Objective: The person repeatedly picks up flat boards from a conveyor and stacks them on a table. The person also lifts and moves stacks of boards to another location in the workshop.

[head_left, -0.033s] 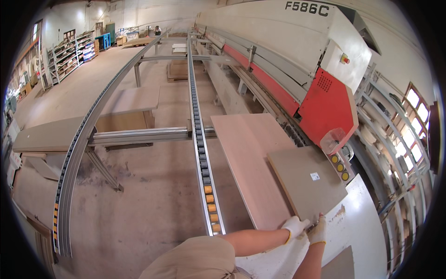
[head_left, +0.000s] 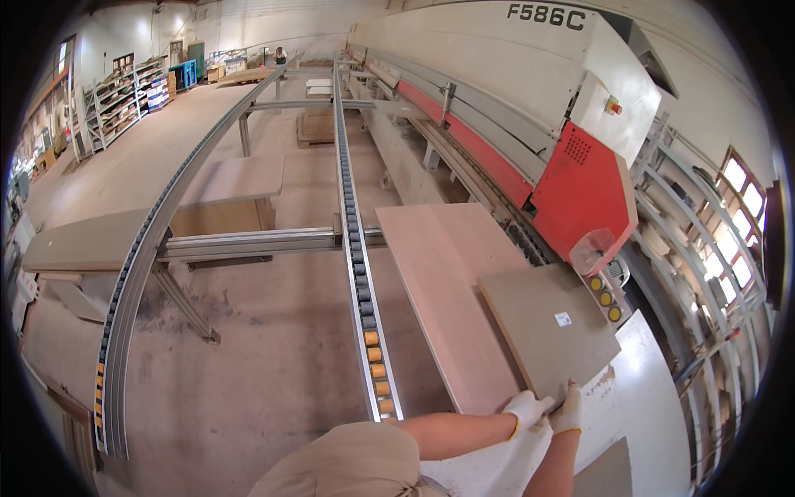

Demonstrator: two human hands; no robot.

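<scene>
A grey-brown flat board (head_left: 542, 323) with a small white label lies tilted in view, partly over a longer pinkish-brown board (head_left: 447, 290). At its near left corner, my left hand (head_left: 527, 407), in a white glove with a yellow cuff edge, has its fingers closed around the edge. Just to the right, my right hand (head_left: 567, 412) grips the same near edge, its thumb on top; its glove leaves the fingertips bare. The undersides of both hands' grip are hidden. Beneath the board spreads a white worktable (head_left: 650, 406) with a worn edge.
A long white-and-red machine (head_left: 580, 190) runs away on the right, with round yellow-faced parts (head_left: 605, 298) beside the board. Roller rails (head_left: 358, 265) stretch ahead on the left. Another grey-brown board (head_left: 607, 474) shows at the lower right. Metal racks (head_left: 704, 248) stand far right.
The grey-brown board has shifted slightly toward me, its near edge now over the place between my hands. My left hand has moved down a little; my fingers now meet the edge.
</scene>
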